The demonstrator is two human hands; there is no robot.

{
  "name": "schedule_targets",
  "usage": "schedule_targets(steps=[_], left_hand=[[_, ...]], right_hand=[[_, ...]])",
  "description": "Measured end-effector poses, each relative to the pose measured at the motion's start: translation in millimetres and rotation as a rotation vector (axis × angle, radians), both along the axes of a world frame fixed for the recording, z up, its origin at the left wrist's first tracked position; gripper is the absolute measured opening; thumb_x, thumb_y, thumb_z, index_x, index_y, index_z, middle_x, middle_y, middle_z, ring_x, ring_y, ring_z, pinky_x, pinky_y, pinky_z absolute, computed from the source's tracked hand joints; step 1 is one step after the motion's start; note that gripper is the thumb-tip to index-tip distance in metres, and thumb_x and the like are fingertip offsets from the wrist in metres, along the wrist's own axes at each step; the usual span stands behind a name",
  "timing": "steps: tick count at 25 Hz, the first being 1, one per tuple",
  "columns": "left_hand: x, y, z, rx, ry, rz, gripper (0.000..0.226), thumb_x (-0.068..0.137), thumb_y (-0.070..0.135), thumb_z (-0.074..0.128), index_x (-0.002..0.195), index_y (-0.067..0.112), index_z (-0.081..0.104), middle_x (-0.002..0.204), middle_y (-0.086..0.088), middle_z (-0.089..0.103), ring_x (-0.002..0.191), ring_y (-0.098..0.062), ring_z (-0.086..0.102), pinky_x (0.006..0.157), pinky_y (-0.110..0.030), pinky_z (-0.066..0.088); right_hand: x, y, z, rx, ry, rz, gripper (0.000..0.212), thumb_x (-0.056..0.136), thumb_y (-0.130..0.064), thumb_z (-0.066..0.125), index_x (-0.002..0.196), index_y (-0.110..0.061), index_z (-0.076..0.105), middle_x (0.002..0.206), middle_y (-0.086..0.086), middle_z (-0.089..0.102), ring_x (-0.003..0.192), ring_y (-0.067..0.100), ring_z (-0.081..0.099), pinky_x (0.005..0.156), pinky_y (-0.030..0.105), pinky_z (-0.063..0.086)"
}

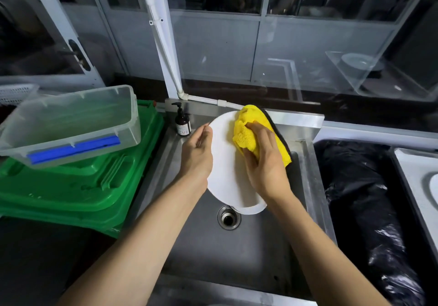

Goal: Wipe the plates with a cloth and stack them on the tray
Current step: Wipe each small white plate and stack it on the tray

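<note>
I saw the plate (227,163) held tilted above the sink (248,258), its lower edge showing just over the drain (228,218). My left hand (198,154) gripped the plate by its left rim, thumb on the front face; the fingers behind it were hidden. My right hand (265,161) clutched the bunched yellow cloth (246,135) and pressed it against the plate's upper right part, with a dark-edged flap of cloth hanging behind the hand. A dark pump bottle (183,123) stood at the sink's back left corner, near the left hand. Left of the sink, a clear tub (71,120) with a blue strip sat tilted on a green lid (83,187). Right of the sink lay a black bag (362,199).
</note>
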State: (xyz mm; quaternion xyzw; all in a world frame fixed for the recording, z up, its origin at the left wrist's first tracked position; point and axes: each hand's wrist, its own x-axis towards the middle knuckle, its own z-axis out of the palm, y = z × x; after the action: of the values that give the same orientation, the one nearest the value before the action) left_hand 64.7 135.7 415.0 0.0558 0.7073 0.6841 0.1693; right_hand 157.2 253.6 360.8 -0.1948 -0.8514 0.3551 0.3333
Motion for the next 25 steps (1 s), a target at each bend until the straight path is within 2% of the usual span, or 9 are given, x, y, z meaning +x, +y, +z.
schedule_targets(steps=[2, 4, 8, 11, 13, 17, 21, 23, 25], left_hand=[[-5, -2, 2, 0.011, -0.022, 0.02, 0.022, 0.102, 0.035, 0.053, 0.122, 0.033, 0.061, 0.093, 0.021, 0.061, 0.078, 0.016, 0.056, 0.073, -0.007, 0.046], [-15, -3, 3, 0.009, -0.027, 0.031, 0.018, 0.102, 0.038, 0.051, 0.114, 0.038, 0.065, 0.102, 0.013, 0.067, 0.09, -0.001, 0.063, 0.083, -0.023, 0.052], [-24, 0, 2, 0.013, -0.031, 0.057, 0.024, 0.103, 0.036, 0.05, 0.084, 0.045, 0.061, 0.089, 0.017, 0.067, 0.086, -0.009, 0.066, 0.07, -0.021, 0.051], [-22, 6, -2, 0.037, -0.054, 0.097, 0.016, 0.104, 0.031, 0.049, 0.106, 0.032, 0.065, 0.094, 0.012, 0.064, 0.091, -0.011, 0.061, 0.074, -0.02, 0.046], [-19, 10, -1, 0.013, -0.091, 0.103, 0.029, 0.104, 0.032, 0.048, 0.127, 0.022, 0.063, 0.102, 0.009, 0.057, 0.092, -0.009, 0.055, 0.08, -0.023, 0.042], [-17, 16, 3, 0.0, -0.154, 0.084, 0.035, 0.104, 0.032, 0.05, 0.136, 0.02, 0.058, 0.109, 0.006, 0.056, 0.097, -0.01, 0.05, 0.083, -0.025, 0.041], [-27, 18, 3, -0.028, -0.13, 0.082, 0.023, 0.103, 0.033, 0.051, 0.119, 0.027, 0.065, 0.126, -0.004, 0.065, 0.102, -0.018, 0.06, 0.096, -0.039, 0.053], [-31, 17, 5, 0.008, -0.225, 0.05, 0.01, 0.096, 0.039, 0.059, 0.096, 0.031, 0.066, 0.119, -0.007, 0.069, 0.103, -0.03, 0.066, 0.09, -0.055, 0.056], [-34, 17, 8, 0.009, -0.29, -0.019, 0.016, 0.081, 0.047, 0.067, 0.087, 0.033, 0.068, 0.111, -0.009, 0.071, 0.098, -0.036, 0.069, 0.082, -0.062, 0.056]], right_hand=[[8, 15, -5, 0.035, -0.041, -0.054, 0.052, 0.095, -0.009, 0.064, 0.144, -0.016, 0.048, 0.146, 0.003, 0.049, 0.135, 0.021, 0.047, 0.116, 0.027, 0.033], [24, 13, -16, 0.01, -0.098, -0.073, 0.054, 0.094, -0.009, 0.065, 0.144, -0.019, 0.048, 0.143, 0.001, 0.049, 0.129, 0.02, 0.049, 0.11, 0.025, 0.036], [52, -20, -37, -0.054, -0.098, 0.021, 0.059, 0.091, -0.011, 0.067, 0.146, -0.02, 0.047, 0.143, 0.0, 0.049, 0.132, 0.018, 0.049, 0.111, 0.04, 0.042], [61, -49, -34, 0.036, -0.087, 0.126, 0.061, 0.089, -0.032, 0.075, 0.143, -0.02, 0.05, 0.143, -0.002, 0.052, 0.13, 0.018, 0.051, 0.107, 0.037, 0.045], [60, -66, -33, 0.223, -0.096, 0.096, 0.067, 0.086, -0.041, 0.078, 0.143, -0.022, 0.048, 0.139, 0.002, 0.054, 0.123, 0.023, 0.053, 0.103, 0.036, 0.046], [49, -68, -25, 0.479, -0.061, -0.064, 0.08, 0.07, -0.021, 0.084, 0.14, -0.022, 0.046, 0.116, 0.011, 0.062, 0.101, 0.03, 0.056, 0.084, 0.04, 0.053], [48, -54, -16, 0.447, -0.025, -0.062, 0.075, 0.069, -0.014, 0.087, 0.133, -0.027, 0.052, 0.114, 0.008, 0.068, 0.093, 0.032, 0.068, 0.075, 0.039, 0.058], [50, -49, -8, 0.326, 0.032, -0.035, 0.059, 0.077, -0.018, 0.08, 0.13, -0.03, 0.056, 0.119, 0.002, 0.069, 0.099, 0.027, 0.069, 0.077, 0.039, 0.059], [52, -50, 1, 0.086, 0.117, -0.008, 0.046, 0.083, -0.018, 0.076, 0.124, -0.032, 0.061, 0.118, -0.007, 0.07, 0.102, 0.016, 0.068, 0.082, 0.031, 0.055]])
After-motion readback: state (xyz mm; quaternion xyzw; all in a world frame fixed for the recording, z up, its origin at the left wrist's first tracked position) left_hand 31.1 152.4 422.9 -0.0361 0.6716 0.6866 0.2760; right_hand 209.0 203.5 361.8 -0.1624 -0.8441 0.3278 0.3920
